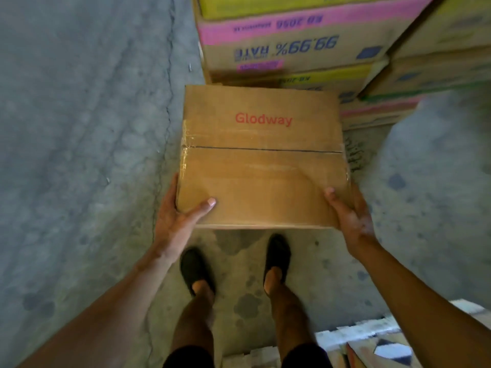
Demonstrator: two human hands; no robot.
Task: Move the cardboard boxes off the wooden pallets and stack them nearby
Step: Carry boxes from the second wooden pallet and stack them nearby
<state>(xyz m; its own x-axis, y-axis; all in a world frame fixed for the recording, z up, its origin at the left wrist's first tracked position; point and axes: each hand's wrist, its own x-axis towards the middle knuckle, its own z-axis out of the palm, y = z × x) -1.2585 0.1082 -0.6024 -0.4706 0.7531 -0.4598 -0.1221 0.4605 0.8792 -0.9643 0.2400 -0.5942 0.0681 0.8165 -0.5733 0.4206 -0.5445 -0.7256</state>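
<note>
Two hands grip the Glodway box at its near corners: left hand, right hand, thumbs on top. Stained, cracked concrete floor lies beneath, with stacked printed cartons beyond. Right fingers hidden behind the box; lower-right clutter blurred.
</note>
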